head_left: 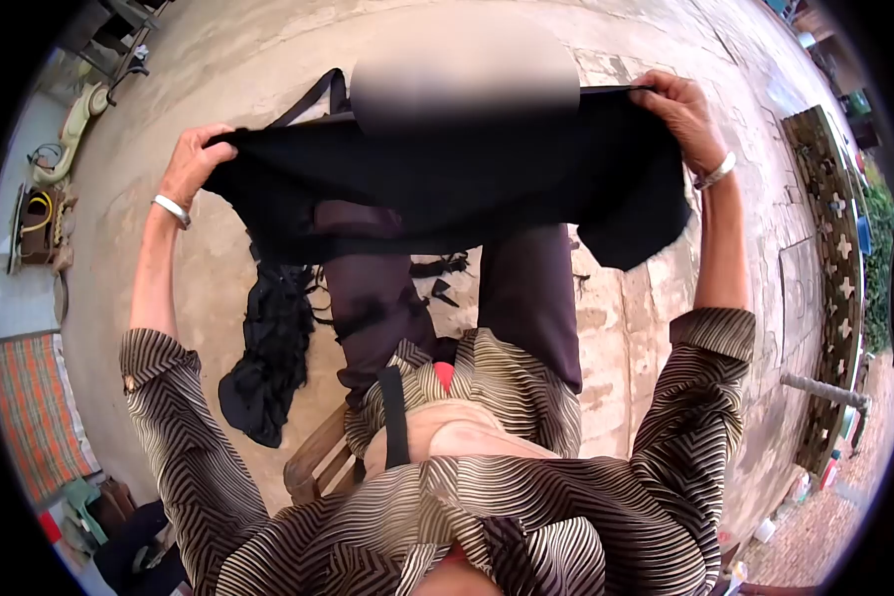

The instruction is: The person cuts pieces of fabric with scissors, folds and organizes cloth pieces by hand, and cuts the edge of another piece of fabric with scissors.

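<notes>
this looks like the yard or courtyard of a home. the ground (606, 328) is bare, worn paving with cracks and joints in it. along the right runs a low wall (832, 238) pierced with cross-shaped openings, green plants (879, 258) growing behind it, and brick paving (815, 536) at the near right. on the left, a striped orange-and-green cloth (42, 412) and assorted household odds and ends sit at the edge.

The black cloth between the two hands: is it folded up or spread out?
Spread out: the left hand and right hand hold the black cloth apart, its upper edge stretched between them.
</notes>
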Demonstrator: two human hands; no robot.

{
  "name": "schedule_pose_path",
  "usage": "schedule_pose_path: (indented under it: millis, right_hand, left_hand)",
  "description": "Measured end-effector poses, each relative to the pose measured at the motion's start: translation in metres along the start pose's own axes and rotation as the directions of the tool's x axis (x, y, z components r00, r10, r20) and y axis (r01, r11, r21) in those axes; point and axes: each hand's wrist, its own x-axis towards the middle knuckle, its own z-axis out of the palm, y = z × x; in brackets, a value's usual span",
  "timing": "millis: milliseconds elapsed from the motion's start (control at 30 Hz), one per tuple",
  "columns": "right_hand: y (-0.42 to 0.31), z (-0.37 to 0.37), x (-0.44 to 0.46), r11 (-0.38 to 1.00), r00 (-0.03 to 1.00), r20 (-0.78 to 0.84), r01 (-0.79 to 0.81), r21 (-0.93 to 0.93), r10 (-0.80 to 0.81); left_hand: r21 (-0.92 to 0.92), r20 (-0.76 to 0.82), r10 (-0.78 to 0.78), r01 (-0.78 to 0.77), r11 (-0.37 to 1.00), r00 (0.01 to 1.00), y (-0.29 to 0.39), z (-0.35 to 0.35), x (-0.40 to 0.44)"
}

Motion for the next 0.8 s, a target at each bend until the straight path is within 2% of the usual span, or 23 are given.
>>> schedule_pose_path:
  millis: [33,67,167,233,267,300,367,433,500,533,600,733,767,800]
  right_hand:
    - [0.025,0.007,0.004,0.997,0.998,-0.023,-0.06,-0.052,0.059]
    - [0.041,0.009,0.008,0.997,0.997,0.019,-0.069,-0.025,0.07]
    - [0.068,0.009,0.016,1.0,0.996,0.088,-0.022,0.011,0.021]
    - [0.065,0.016,0.016,0.996,0.995,-0.085,-0.038,0.085,0.046]
    - [0.062,0.017,0.015,0.987,0.994,-0.082,-0.065,0.149,0.078]
    - [0.071,0.007,0.02,0.991,0.991,-0.088,-0.093,0.095,0.101]
    - [0.059,0.017,0.014,0.998,0.988,-0.151,-0.005,0.058,0.013]
    - [0.066,0.019,0.015,0.999,0.985,-0.167,0.048,-0.022,-0.051]
    - [0.075,0.02,0.019,0.991,0.978,-0.206,0.016,-0.131,-0.043]
    - [0.075,0.021,0.019,0.992,0.978,-0.204,0.016,-0.128,-0.042]
    - [0.072,0.02,0.015,0.97,0.965,-0.254,0.005,-0.244,-0.069]
    - [0.057,0.012,0.005,0.955,0.965,-0.246,0.013,-0.297,-0.089]
    - [0.046,0.009,-0.004,0.954,0.966,-0.244,0.008,-0.301,-0.085]
    - [0.031,0.008,-0.014,0.952,0.98,-0.172,0.046,-0.302,-0.102]
  left_hand:
    - [0.08,0.049,-0.021,0.017,0.997,0.999,-0.02,0.008,0.013]
    - [0.084,0.005,-0.022,0.022,0.996,1.0,-0.021,0.018,0.015]
    - [0.011,-0.049,0.026,-0.026,1.0,0.998,-0.039,0.024,0.027]
    - [-0.014,-0.08,0.04,-0.041,0.999,0.996,-0.039,0.024,0.032]
    - [-0.026,-0.086,-0.007,0.004,1.0,0.996,-0.038,0.02,0.036]
    - [-0.037,-0.089,-0.055,0.052,0.998,0.994,-0.034,0.016,0.037]
    - [-0.033,-0.071,-0.037,0.035,0.999,0.997,-0.012,0.02,0.031]
    - [-0.024,-0.2,0.007,-0.012,1.0,0.98,-0.012,0.017,0.031]
    - [-0.015,-0.192,-0.031,0.029,0.999,0.981,-0.024,0.015,0.037]
    - [-0.063,-0.171,-0.021,0.01,0.998,0.985,-0.028,0.016,0.038]
    - [-0.132,-0.149,-0.037,0.017,0.991,0.988,-0.024,0.019,0.035]
    - [-0.124,-0.222,-0.006,-0.022,0.992,0.975,-0.028,0.015,0.026]
    - [-0.064,-0.228,0.03,-0.046,0.997,0.973,-0.034,0.007,0.018]
    - [-0.002,-0.233,0.067,-0.069,0.998,0.97,-0.035,0.003,0.008]
